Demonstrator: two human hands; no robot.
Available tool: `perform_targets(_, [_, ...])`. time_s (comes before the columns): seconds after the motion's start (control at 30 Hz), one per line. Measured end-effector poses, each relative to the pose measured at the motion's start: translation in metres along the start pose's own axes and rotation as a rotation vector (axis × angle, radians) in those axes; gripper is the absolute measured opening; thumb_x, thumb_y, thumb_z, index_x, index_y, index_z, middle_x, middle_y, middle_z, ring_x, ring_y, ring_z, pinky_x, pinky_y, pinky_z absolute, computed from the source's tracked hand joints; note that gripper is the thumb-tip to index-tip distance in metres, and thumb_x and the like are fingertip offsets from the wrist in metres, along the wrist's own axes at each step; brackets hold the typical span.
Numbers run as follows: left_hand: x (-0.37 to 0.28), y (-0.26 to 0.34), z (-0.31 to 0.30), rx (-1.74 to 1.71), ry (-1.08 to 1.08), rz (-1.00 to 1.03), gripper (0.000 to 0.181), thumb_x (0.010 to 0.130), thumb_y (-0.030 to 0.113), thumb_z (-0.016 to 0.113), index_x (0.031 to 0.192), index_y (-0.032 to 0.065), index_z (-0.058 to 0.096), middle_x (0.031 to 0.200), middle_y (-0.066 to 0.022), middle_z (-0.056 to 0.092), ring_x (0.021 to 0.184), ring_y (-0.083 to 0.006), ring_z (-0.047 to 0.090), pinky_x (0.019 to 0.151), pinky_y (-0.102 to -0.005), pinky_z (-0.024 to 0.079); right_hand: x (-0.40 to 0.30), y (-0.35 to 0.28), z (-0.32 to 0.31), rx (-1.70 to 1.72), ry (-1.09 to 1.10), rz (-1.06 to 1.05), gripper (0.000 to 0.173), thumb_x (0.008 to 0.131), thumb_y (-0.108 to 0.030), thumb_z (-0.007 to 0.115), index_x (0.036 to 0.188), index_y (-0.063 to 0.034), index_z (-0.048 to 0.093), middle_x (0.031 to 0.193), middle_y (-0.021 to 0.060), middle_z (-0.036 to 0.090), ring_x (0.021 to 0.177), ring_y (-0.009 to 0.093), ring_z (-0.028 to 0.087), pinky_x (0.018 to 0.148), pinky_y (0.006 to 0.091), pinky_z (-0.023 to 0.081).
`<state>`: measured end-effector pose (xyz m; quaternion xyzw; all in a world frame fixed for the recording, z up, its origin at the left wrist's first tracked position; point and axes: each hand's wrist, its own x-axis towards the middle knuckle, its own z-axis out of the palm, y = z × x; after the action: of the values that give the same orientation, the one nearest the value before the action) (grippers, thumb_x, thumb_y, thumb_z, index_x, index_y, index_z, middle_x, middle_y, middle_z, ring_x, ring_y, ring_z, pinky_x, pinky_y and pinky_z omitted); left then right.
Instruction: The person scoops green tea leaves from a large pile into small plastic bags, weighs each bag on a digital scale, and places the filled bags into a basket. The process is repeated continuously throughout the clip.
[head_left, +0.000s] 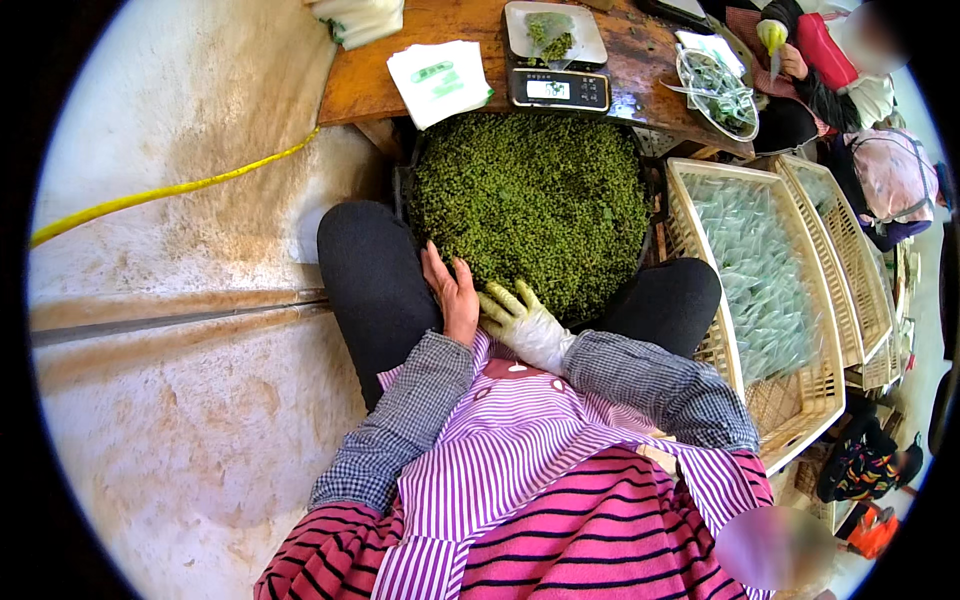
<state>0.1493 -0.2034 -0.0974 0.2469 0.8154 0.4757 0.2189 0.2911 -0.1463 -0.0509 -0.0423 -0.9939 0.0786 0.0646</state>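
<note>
A large round black tub (403, 196) stands between my knees, filled with small green berries that look like green peppercorns (532, 210). My left hand (453, 296), bare, rests at the tub's near left edge with its fingers extended and nothing in it. Beside it, my right hand (529, 324) wears a thin whitish glove with yellow-green stains on the fingers. Its fingers are spread near the berries, holding nothing. Beyond the tub, a clear plastic bag (553, 37) with some green clusters lies on a digital scale (559, 88), whose display is lit.
The wooden table (360, 90) carries a stack of printed plastic bags (439, 82) and an oval metal basin (718, 94). At right, a cream plastic crate (814, 420) holds many clear packets (757, 285). A co-worker's gloved hand (772, 36) holds a blade. A yellow hose (180, 186) runs at left.
</note>
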Motion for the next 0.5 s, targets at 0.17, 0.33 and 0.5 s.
perform_targets(0.17, [0.011, -0.01, 0.038, -0.144, 0.027, -0.011, 0.062, 0.099, 0.044, 0.037, 0.15, 0.0129, 0.02, 0.151, -0.0268, 0.009, 0.138, -0.0424, 0.014, 0.112, -0.0499, 0.018, 0.015, 0.025, 0.014, -0.116, -0.275, -0.025, 0.04, 0.083, -0.028, 0.054, 0.122, -0.0223, 0.061, 0.142, 0.0045, 0.04, 0.139, 0.031, 0.026, 0.106, 0.0633, 0.028])
perform_targets(0.33, [0.024, 0.033, 0.043, -0.117, -0.033, -0.178, 0.048, 0.099, 0.041, 0.04, 0.143, 0.0222, 0.039, 0.151, -0.0191, 0.014, 0.138, -0.0376, 0.015, 0.112, -0.0472, 0.017, 0.017, 0.039, 0.007, -0.085, -0.077, 0.073, 0.032, 0.078, -0.029, 0.058, 0.109, -0.0239, 0.067, 0.135, 0.0062, 0.047, 0.137, 0.032, 0.03, 0.104, 0.068, 0.027])
perform_targets(0.5, [0.062, 0.091, 0.062, 0.053, -0.289, 0.168, 0.045, 0.097, 0.042, 0.04, 0.135, 0.0182, 0.05, 0.14, -0.0184, 0.034, 0.128, -0.0362, 0.031, 0.108, -0.045, 0.026, 0.024, 0.073, 0.016, -0.192, 0.303, 0.358, 0.035, 0.07, -0.028, 0.066, 0.104, -0.0189, 0.068, 0.13, 0.0135, 0.048, 0.131, 0.038, 0.035, 0.101, 0.066, 0.03])
